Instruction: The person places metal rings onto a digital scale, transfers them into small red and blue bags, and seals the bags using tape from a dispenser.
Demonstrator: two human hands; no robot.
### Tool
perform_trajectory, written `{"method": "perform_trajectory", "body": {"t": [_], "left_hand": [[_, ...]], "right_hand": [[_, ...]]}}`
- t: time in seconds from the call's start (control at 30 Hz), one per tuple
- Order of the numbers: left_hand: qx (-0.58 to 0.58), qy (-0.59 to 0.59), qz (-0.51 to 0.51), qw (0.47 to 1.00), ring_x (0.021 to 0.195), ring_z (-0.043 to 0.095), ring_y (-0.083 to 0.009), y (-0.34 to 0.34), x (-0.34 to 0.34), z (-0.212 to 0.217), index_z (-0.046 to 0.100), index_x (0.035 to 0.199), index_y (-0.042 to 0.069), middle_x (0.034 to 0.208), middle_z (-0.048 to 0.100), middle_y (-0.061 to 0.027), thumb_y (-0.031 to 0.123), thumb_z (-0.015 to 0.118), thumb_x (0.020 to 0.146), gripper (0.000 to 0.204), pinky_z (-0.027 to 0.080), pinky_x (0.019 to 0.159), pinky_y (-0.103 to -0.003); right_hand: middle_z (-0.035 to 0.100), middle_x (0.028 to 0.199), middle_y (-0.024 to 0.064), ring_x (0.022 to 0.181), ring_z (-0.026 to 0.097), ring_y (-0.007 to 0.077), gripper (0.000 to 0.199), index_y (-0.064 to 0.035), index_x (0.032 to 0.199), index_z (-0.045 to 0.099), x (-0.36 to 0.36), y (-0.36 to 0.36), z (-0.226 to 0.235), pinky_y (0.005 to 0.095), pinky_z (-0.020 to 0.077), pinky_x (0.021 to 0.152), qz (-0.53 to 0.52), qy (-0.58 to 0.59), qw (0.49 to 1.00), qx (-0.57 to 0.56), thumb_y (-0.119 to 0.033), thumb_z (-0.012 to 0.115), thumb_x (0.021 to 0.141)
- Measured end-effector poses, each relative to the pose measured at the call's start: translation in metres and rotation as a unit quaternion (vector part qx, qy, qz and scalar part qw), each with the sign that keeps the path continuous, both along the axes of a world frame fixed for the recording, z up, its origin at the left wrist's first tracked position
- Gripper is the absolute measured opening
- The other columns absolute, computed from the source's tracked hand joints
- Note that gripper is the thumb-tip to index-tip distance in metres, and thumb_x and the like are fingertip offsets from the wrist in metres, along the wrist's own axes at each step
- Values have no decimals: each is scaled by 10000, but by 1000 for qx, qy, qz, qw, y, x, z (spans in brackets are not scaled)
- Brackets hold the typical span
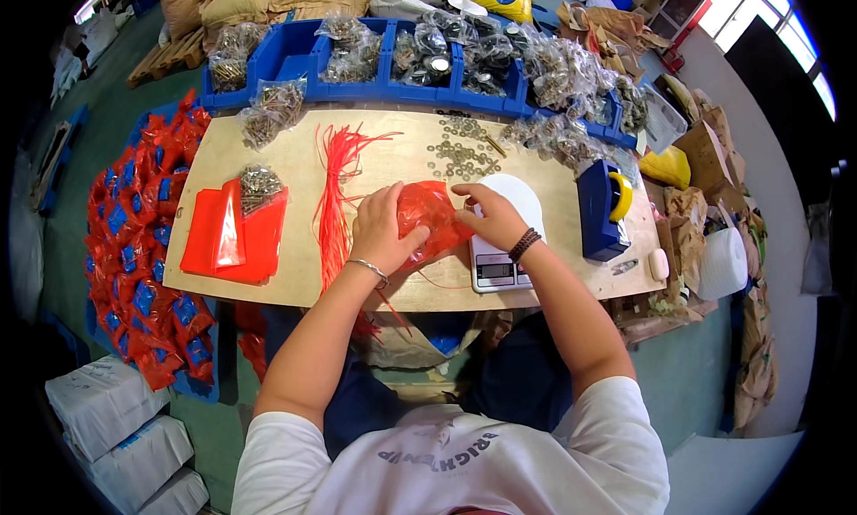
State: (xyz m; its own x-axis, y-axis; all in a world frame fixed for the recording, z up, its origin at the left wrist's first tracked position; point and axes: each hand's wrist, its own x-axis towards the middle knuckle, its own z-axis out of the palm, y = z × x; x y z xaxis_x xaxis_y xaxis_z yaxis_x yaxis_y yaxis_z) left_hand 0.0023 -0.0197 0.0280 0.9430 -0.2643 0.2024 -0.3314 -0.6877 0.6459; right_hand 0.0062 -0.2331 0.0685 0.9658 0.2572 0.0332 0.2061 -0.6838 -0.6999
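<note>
Holding a crumpled red plastic bag [430, 210] between my curled left hand [379, 227] and right hand [493, 217], apparently for steadiness, I had it over the pale wooden worktop [555, 194] beside the white digital scale [512, 190].

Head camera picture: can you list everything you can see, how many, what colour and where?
Red bag: one, red, between the hands
Table: one, pale wood, middle
Flat bags: stack, red, table's left
Bag of metal parts: one, clear, on the stack
Strings: bundle, red, left of the red bag
Washers: many, grey, table's back
Scale: one, white, near right hand
Tape holder: one, blue, table's right
Bins: row, blue, behind table
Filled bags: many, red and blue, left of table
Roll: one, white, right of table
Left hand: one, bare, on the red bag
Right hand: one, bare, at the bag's right edge
</note>
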Motion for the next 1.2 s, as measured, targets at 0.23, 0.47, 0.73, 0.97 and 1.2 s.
{"method": "perform_trajectory", "body": {"t": [0.23,0.47,0.73,0.97,1.2], "left_hand": [[-54,20,36,998,1173,309,-323,-2,18,-19,389,1245,75,1258,396,-129,280,651,711,629,242,1013,-416],[-77,103,30,991,1166,262,-336,-1,23,-10,495,1143,119,1246,363,-119,245,670,681,510,256,1013,-411],[-139,105,22,984,1201,250,-325,1,27,-18,567,1129,152,1300,358,-132,200,609,746,389,250,1025,-405],[-153,75,-13,985,1207,312,-313,7,27,-21,565,1138,139,1316,367,-152,178,554,783,357,256,1029,-380],[-132,121,-34,983,1211,323,-331,23,20,2,529,1138,94,1310,356,-171,203,608,733,427,286,1017,-390]], "right_hand": [[548,1071,84,975,510,287,329,-109,1031,563,7,8,-20,380,424,841,43,-75,992,-94,-190,631,720],[537,1059,61,960,507,281,301,-128,986,569,7,10,-17,373,426,823,49,-95,985,-134,-171,650,700],[518,1109,70,1043,473,285,341,-124,1003,560,5,8,-21,397,397,865,42,-58,988,-137,-230,660,694],[465,1178,97,1089,437,292,510,-82,1069,481,-4,31,-23,416,356,899,23,-123,977,-171,-290,681,649],[477,1121,84,1068,441,279,485,-97,1026,481,3,26,-13,424,331,902,59,-26,981,-182,-296,681,631]]}}
